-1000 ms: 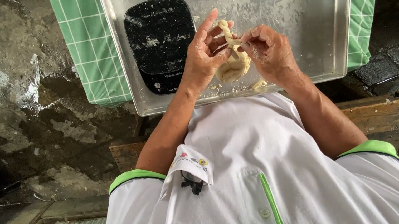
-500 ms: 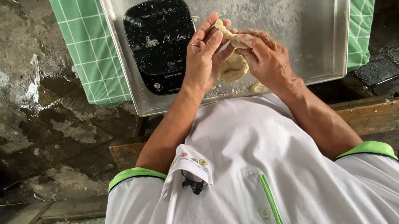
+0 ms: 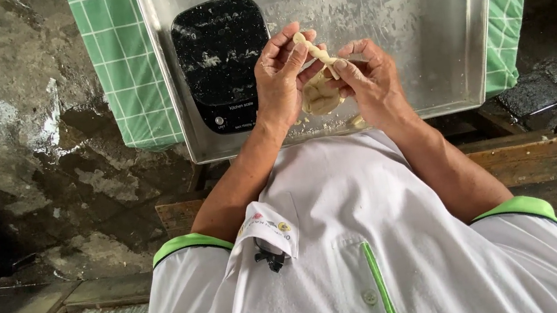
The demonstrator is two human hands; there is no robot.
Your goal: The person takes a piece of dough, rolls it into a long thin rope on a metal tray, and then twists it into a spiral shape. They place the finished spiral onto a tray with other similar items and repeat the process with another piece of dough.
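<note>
- Left hand (image 3: 283,77): fingers curled, pinching far end of dough strip (image 3: 312,49), just right of black kitchen scale (image 3: 222,61).
- Dough lump (image 3: 320,95): between both palms, strip slanting far-left to near-right.
- Right hand (image 3: 368,75): fingertips pinching strip's near end, farther from scale.

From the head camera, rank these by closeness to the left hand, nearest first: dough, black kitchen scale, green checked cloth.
1. Dough: held in the left hand, between both hands.
2. Black kitchen scale: in the tray, at the hand's outer side.
3. Green checked cloth: under the tray, beyond the scale.
</note>
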